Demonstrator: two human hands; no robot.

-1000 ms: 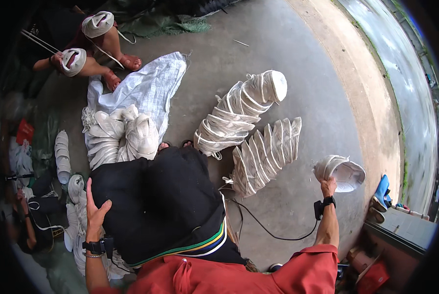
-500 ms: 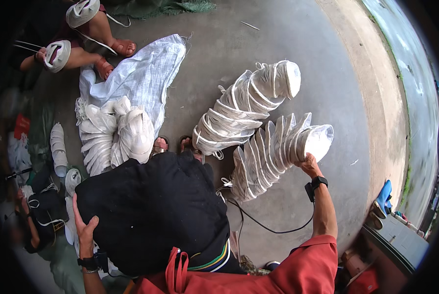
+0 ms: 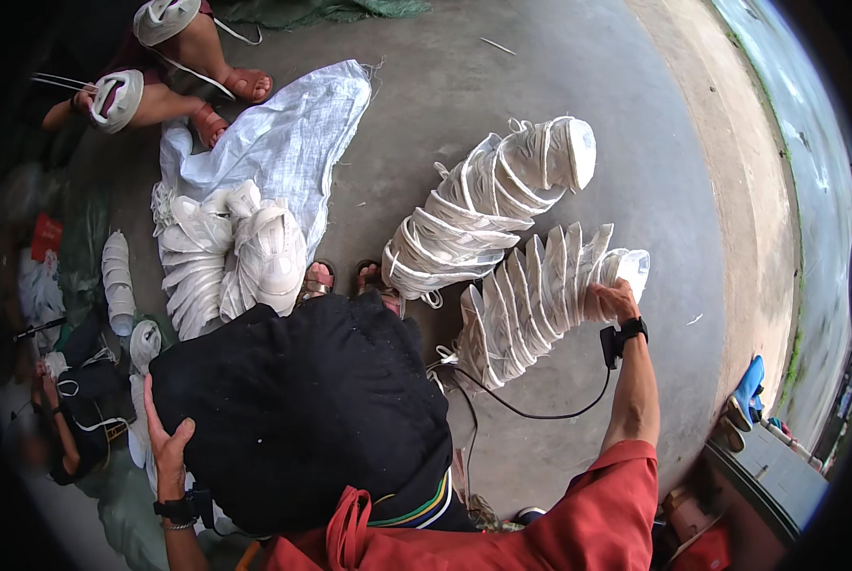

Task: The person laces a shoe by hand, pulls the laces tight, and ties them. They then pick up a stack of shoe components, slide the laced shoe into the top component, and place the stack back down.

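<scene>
one head-worn fisheye view looks steeply down from above the person's lap at the concrete floor [image 3: 540,86], close to both forearms; edges bend toward the dark rim.

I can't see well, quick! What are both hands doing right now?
Left hand: open, flat against the black garment.
Right hand: closed on the top of the white stack.

An outdoor work yard: bare concrete floor [image 3: 540,86], with stacked white moulded pieces [image 3: 488,214] at its middle, a woven sack [image 3: 274,133] left of them, people working alongside
</scene>
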